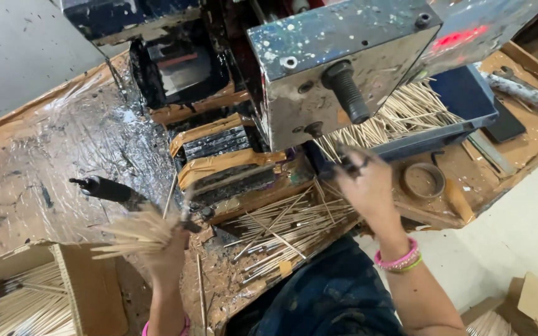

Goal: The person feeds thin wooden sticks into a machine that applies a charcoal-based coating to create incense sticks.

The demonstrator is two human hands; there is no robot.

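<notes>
My left hand is shut on a fanned bundle of thin bamboo sticks, held just above the cardboard box at the lower left. My right hand is raised in front of the paint-spattered metal machine, its fingers pinched on a small dark piece I cannot make out; it is blurred. Pink and green bangles sit on that wrist. A loose heap of sticks lies on the bench between my hands.
A blue tray full of sticks sits under the machine at the right. A black handle lies on the foil-covered bench. A tape roll rests near the right edge. More stick boxes stand on the floor.
</notes>
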